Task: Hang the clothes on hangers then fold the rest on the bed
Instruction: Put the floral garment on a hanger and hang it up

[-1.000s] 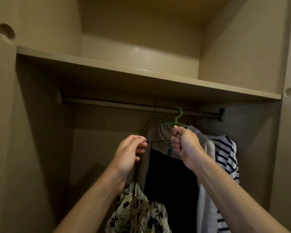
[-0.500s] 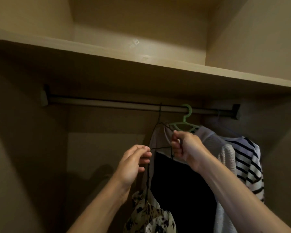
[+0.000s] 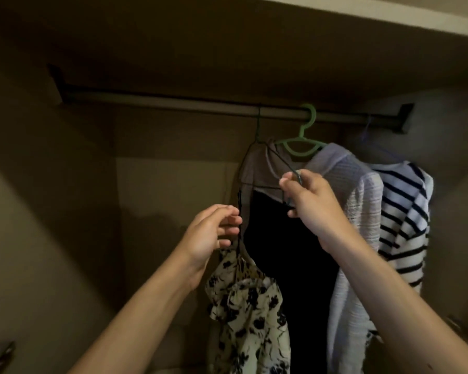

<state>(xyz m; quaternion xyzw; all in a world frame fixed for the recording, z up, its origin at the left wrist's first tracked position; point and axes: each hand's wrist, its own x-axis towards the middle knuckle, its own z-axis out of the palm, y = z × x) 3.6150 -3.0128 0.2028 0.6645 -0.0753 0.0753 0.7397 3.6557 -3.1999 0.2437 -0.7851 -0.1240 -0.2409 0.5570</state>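
Head view, single camera, dim light.

- Wire hanger (image 3: pixel 258 125): black and thin. Its hook points up and sits over the wardrobe rod (image 3: pixel 173 103), left of a green hanger (image 3: pixel 305 136). The long axis runs roughly left to right along the rod, with the right shoulder sloping down toward the camera.
- Floral top (image 3: pixel 249 306): hangs below the hanger's left end by a thin dark strap (image 3: pixel 239 206). Long axis vertical, body drooping straight down, just beside a black garment (image 3: pixel 281 252).
- Wardrobe contents on the rod, left to right: wire hanger with floral top, black garment with a greyish piece behind it, pale ribbed cardigan (image 3: pixel 357 211) on the green hanger, striped top (image 3: pixel 405 220). A shelf (image 3: pixel 389 12) is above the rod.
- Right hand (image 3: pixel 311 203): arm reaches up from lower right, back of hand to the camera. Its fingers (image 3: pixel 288 182) pinch the right end of the wire hanger.
- Left hand (image 3: pixel 214 233): arm reaches up from lower left, palm turned right. Its fingers (image 3: pixel 231 220) are loosely curled and narrowly parted, with the tips at the strap. Cannot tell whether they grip it.
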